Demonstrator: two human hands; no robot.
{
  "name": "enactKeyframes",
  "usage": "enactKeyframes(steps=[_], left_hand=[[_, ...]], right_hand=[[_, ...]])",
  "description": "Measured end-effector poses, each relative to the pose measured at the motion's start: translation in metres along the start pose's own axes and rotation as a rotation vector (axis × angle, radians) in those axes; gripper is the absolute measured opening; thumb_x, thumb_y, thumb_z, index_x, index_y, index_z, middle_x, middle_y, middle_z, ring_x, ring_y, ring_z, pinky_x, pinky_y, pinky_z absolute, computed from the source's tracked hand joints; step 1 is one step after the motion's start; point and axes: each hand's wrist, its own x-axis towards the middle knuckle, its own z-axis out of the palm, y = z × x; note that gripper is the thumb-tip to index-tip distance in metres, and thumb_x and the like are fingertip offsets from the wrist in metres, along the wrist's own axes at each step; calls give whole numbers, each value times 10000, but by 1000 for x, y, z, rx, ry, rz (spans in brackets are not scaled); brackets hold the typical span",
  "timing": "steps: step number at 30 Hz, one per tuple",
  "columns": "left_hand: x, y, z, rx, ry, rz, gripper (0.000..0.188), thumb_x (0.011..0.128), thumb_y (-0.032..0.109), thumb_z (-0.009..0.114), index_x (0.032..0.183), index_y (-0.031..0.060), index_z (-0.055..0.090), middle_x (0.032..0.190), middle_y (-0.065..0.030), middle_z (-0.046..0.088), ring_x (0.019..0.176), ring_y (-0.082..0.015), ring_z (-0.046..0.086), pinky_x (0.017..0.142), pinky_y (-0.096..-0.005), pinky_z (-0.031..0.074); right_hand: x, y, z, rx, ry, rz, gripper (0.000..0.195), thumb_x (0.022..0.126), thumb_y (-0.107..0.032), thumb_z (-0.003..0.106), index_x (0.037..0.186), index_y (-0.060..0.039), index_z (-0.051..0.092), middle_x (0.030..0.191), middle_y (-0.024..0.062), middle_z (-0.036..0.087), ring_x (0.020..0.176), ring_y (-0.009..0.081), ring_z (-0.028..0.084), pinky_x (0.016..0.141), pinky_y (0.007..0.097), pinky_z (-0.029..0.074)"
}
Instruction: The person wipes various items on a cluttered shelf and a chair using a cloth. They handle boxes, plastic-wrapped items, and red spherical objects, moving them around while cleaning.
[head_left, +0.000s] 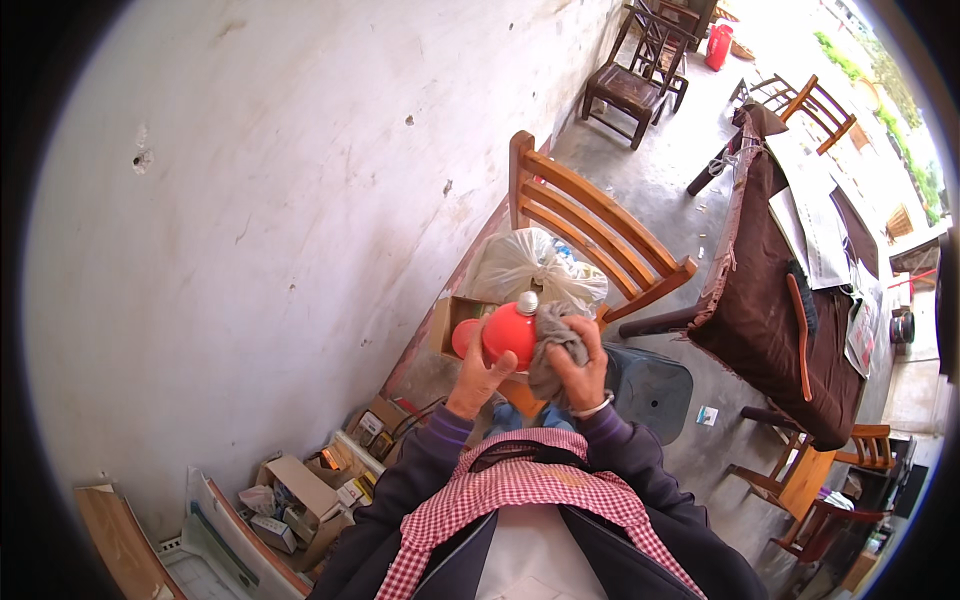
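Note:
In front of my chest, my left hand (480, 375) grips a glossy red round bulb (510, 337) with a silvery threaded end pointing up and away. My right hand (581, 364) holds a crumpled grey-brown cloth (553, 337) against the bulb's right side. Just left of the bulb, a second red rounded form (465, 336) shows at the mouth of a cardboard box (442, 324); my left fingers partly cover it. Whether the two red forms are joined I cannot tell. Behind them a tied whitish plastic bag (532, 266) rests on a wooden chair (600, 225).
A dark plastic stool (652, 386) stands right of my knees. Further right is a table with a brown cloth (795, 375), bearing papers and a brush (801, 322). Cartons of small boxes (300, 487) sit at lower left along the white wall (262, 225).

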Motion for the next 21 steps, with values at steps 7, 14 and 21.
enactKeyframes(steps=[7, 14, 21], left_hand=[[10, -6, -22, 157, -91, 28, 884, 725, 446, 767, 1357, 8, 331, 1308, -122, 418, 1194, -225, 425, 1020, -354, 345], [1, 6, -34, -40, -535, -279, 1013, 644, 576, 741, 1361, -9, 327, 1329, -121, 399, 1244, -235, 391, 1051, -364, 310], [2, 3, -24, -143, -750, -575, 1017, 635, 567, 745, 1397, 43, 321, 1330, -90, 445, 1234, -217, 418, 1064, -363, 305]], right_hand=[[-11, -1, 16, -43, -6, -46, 344, 751, -65, 615, 1087, -26, 551, 1078, 115, 533, 1011, 213, 516, 916, 315, 396], [45, -1, -22, 399, -694, 325, 362, 749, -126, 578, 1087, 2, 582, 1051, 71, 598, 1009, 166, 537, 928, 283, 399], [85, 3, 3, 259, -1305, 271, 364, 717, -153, 641, 1034, 26, 631, 1053, 120, 598, 1008, 233, 545, 935, 336, 400]])
